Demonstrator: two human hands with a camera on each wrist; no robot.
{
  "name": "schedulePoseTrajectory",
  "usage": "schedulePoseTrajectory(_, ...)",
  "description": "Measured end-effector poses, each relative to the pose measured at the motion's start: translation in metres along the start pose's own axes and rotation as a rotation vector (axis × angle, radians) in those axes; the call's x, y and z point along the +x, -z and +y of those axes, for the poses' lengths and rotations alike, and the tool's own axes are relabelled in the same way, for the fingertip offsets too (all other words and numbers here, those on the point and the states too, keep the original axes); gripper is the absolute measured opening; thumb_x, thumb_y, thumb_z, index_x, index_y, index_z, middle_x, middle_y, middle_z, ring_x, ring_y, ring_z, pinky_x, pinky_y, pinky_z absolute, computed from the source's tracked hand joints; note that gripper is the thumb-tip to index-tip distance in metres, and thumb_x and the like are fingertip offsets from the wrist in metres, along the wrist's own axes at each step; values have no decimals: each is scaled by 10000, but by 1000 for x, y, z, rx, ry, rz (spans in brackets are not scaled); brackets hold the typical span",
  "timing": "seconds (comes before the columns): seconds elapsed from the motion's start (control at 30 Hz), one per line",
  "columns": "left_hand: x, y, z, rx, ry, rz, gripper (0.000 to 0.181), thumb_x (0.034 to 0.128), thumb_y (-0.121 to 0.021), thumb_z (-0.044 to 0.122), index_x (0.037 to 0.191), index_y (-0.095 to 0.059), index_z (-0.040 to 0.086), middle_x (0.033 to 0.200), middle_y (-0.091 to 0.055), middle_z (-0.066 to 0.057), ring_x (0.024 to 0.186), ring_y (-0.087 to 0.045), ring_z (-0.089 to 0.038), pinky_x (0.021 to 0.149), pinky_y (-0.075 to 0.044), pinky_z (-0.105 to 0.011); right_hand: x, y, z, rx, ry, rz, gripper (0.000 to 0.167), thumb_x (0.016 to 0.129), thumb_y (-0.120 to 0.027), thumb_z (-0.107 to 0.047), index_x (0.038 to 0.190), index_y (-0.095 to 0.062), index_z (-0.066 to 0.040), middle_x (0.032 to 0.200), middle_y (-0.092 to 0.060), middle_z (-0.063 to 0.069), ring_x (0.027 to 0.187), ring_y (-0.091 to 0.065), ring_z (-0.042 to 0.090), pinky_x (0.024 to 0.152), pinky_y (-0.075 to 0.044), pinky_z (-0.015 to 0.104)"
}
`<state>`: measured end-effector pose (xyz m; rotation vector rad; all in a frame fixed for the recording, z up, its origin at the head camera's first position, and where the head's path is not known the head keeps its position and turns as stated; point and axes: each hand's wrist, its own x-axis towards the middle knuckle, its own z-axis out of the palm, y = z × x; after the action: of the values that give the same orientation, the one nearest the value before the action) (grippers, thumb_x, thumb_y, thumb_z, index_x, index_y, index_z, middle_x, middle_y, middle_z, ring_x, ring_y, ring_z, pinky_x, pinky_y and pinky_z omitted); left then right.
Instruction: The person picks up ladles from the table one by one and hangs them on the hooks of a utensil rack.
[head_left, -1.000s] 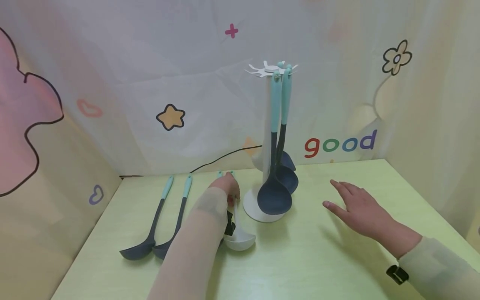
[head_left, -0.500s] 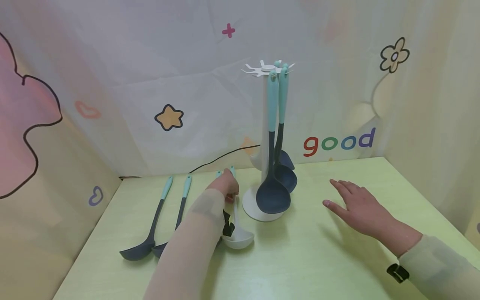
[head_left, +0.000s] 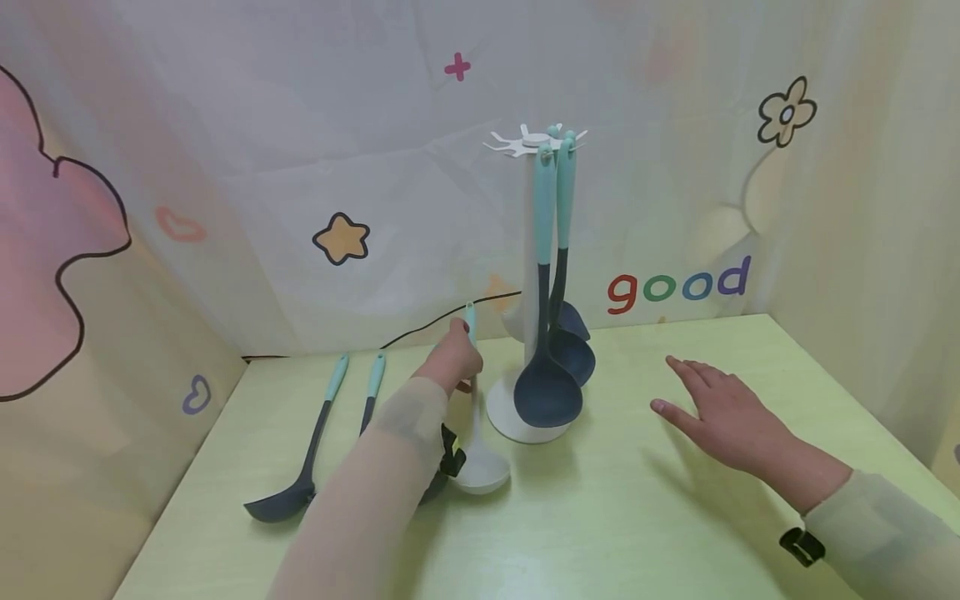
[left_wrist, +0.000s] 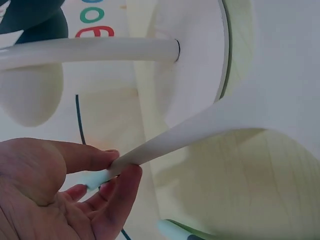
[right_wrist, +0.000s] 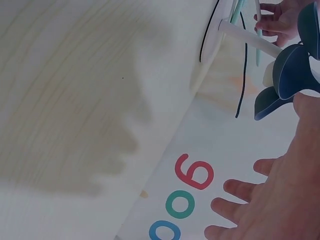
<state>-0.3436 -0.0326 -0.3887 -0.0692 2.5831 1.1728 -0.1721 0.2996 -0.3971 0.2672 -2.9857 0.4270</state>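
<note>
My left hand (head_left: 456,358) pinches a white ladle with a teal handle (head_left: 482,471) between thumb and fingertips, where the white neck (left_wrist: 165,140) meets the handle in the left wrist view. The handle's end is tilted up; whether the bowl touches the table is unclear. Just right of it stands a white utensil stand (head_left: 517,425) with hooks on top. Dark-blue ladles (head_left: 547,396) hang there by teal handles, and a white bowl (left_wrist: 32,95) hangs behind the post. My right hand (head_left: 731,421), fingers spread and holding nothing, hovers over the table's right side.
At the left lie a dark ladle (head_left: 281,502) and a second one, its teal handle (head_left: 375,375) showing and its bowl mostly behind my left arm. Another dark bowl (head_left: 433,490) peeks past my sleeve. A printed curtain (head_left: 420,192) closes off the table's back.
The white ladle's handle end has risen off the table with my left hand, which moved slightly up. Its bowl has shifted little. My right hand stays about where it was.
</note>
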Motion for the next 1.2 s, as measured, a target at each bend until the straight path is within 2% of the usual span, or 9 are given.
schedulePoseTrajectory(0.17, -6, 3, 3, -6, -69, 39, 707, 901, -602, -60, 1464, -240, 167, 1262, -501, -214, 917, -584, -319, 553, -572, -321, 3, 2, -3, 0, 8, 2, 827, 994, -461, -583, 1538, -262, 8, 1501, -335, 302, 1350, -312, 529, 1089, -197, 681)
schedulePoseTrajectory(0.33, -16, 7, 4, 24, -148, 89, 704, 898, -599, -51, 1462, -241, 171, 1193, -541, -207, 818, -602, -290, 551, -561, -293, 7, 5, -5, -6, 10, 8, 829, 996, -455, -584, 1539, -257, 10, 1500, -336, 306, 1348, -315, 529, 1094, -209, 664)
schedulePoseTrajectory(0.43, -23, 10, 5, 35, -197, 142, 680, 916, -590, -12, 1461, -234, 188, 1122, -584, -171, 738, -607, -258, 559, -525, -282, 10, 6, -7, -5, 13, 15, 827, 995, -454, -586, 1540, -260, 6, 1499, -341, 302, 1345, -322, 526, 1094, -221, 655)
schedulePoseTrajectory(0.57, -30, 12, 8, 3, -263, 223, 636, 927, -596, 31, 1444, -260, 186, 1069, -609, -96, 702, -598, -228, 573, -474, -301, 14, 9, -10, 8, 15, 27, 826, 992, -446, -600, 1540, -270, -8, 1507, -349, 281, 1354, -324, 511, 1090, -241, 650)
schedulePoseTrajectory(0.67, -35, 12, 10, -43, -302, 257, 589, 940, -607, 60, 1422, -291, 182, 1092, -591, -57, 733, -592, -220, 598, -479, -305, 17, 15, -15, 35, 8, 33, 823, 990, -436, -610, 1543, -268, -24, 1514, -352, 264, 1367, -319, 496, 1088, -249, 648)
schedulePoseTrajectory(0.9, -45, 11, 13, -133, -373, 312, 541, 963, -602, 99, 1407, -306, 188, 1154, -563, -40, 791, -588, -213, 623, -491, -318, 30, 45, -33, 130, -9, 42, 801, 1006, -402, -594, 1561, -232, -42, 1539, -328, 239, 1392, -296, 472, 1082, -259, 654)
schedulePoseTrajectory(1.13, -48, 15, 15, -262, -435, 371, 528, 992, -580, 109, 1416, -300, 254, 1129, -540, -31, 884, -587, -198, 666, -512, -338, 43, 85, -52, 202, 6, 101, 719, 1029, -370, -555, 1564, -247, -91, 1506, -383, 221, 1371, -349, 453, 1048, -293, 672)
schedulePoseTrajectory(1.2, -49, 17, 16, -276, -453, 393, 529, 994, -585, 108, 1417, -309, 267, 1130, -546, -28, 917, -583, -198, 684, -518, -349, 47, 95, -56, 215, 14, 127, 708, 1027, -364, -561, 1561, -259, -109, 1494, -396, 211, 1353, -370, 445, 1039, -300, 671)
